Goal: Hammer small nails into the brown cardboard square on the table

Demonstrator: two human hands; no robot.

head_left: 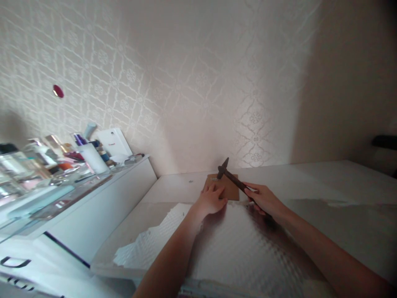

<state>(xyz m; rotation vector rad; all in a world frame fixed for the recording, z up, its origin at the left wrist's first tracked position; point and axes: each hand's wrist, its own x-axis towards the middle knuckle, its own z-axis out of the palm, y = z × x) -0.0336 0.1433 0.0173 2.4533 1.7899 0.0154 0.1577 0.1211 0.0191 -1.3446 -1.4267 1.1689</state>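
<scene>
A flat brown piece (pixel 231 189), like cardboard or thin board, lies on the white surface close to the wall. My left hand (pixel 212 199) rests on its left part with the fingers spread, pressing it down. Pale marks show on the piece just beyond those fingertips, too small to read. My right hand (pixel 263 199) is closed around the wooden handle of a hammer (pixel 233 179). The hammer's dark metal head is over the far part of the brown piece; whether it touches I cannot tell. Under my forearms lies a quilted white sheet (pixel 242 244).
At left stands a white cabinet (pixel 124 198) crowded with bottles, among them a white bottle (pixel 93 158), and a white box (pixel 114 142). Patterned wallpaper (pixel 198 82) rises right behind the surface. A small dark red object (pixel 58 91) is on the wall. Something black (pixel 384 142) juts in at far right.
</scene>
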